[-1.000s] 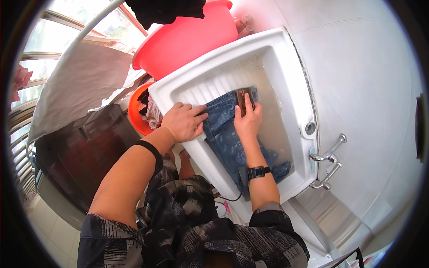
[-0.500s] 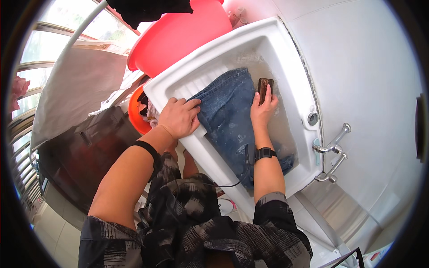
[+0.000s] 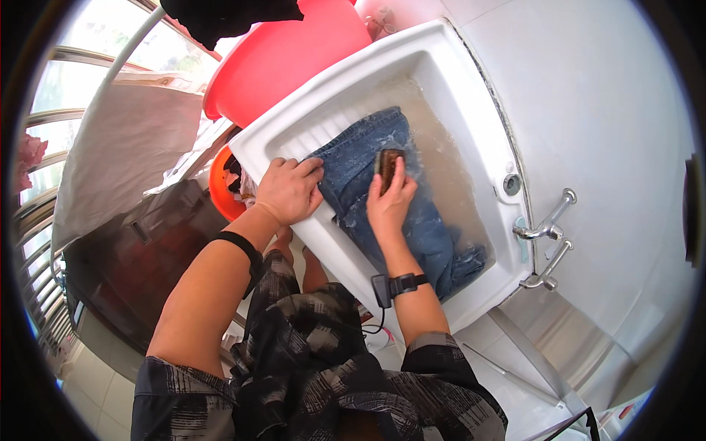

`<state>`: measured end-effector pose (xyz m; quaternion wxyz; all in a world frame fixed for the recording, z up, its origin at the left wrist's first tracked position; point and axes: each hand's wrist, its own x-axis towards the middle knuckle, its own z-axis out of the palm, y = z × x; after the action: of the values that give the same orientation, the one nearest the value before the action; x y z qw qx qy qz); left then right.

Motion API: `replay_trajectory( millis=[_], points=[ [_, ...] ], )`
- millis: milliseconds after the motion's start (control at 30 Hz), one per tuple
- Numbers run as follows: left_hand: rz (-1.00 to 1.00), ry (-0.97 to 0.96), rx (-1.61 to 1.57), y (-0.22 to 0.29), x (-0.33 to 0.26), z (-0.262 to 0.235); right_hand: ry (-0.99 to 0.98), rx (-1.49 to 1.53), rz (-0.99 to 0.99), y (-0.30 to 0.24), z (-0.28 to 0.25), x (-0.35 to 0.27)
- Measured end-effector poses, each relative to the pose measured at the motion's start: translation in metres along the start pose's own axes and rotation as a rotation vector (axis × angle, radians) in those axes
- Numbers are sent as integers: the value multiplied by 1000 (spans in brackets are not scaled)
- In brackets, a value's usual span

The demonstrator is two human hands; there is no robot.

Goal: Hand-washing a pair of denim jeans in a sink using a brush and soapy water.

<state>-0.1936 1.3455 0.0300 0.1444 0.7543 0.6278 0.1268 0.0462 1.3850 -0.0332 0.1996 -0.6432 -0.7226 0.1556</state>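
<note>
Wet blue denim jeans (image 3: pixel 430 246) lie spread over the washboard side of a white laundry sink (image 3: pixel 471 81), partly in cloudy water. My left hand (image 3: pixel 289 189) is closed on the top left corner of the denim at the sink's near left rim. In my right hand (image 3: pixel 392 203) is a brown scrubbing brush (image 3: pixel 390 167), pressed on the cloth with fingers along its back. The bristles are mostly hidden. Whitish suds streak the fabric around the brush.
A large pink basin (image 3: pixel 287 62) stands behind the sink. An orange bucket (image 3: pixel 220 187) with clothes sits at the sink's left, near a dark-lidded appliance (image 3: pixel 140 250). Metal taps (image 3: pixel 546 229) stick out from the wall at right; black cloth (image 3: pixel 228 22) hangs above.
My right hand has moved left with the brush, from the denim's right edge onto its middle. My left hand keeps its hold on the corner. The view has shifted slightly.
</note>
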Motion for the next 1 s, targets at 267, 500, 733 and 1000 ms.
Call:
replay_trajectory(
  millis=[267,500,733,1000],
  points=[
    [-57,-98,-59,1,1,-5,-118,-262,322,66,-32,44],
    [-47,-87,-65,0,0,-6,100,-270,37,49,-29,35],
    [-42,-70,-55,-3,-4,-3,-481,-17,-162,16,-47,-27],
    [-48,-66,-43,0,-1,-3,-523,-167,-240,49,-71,-60]
  ],
)
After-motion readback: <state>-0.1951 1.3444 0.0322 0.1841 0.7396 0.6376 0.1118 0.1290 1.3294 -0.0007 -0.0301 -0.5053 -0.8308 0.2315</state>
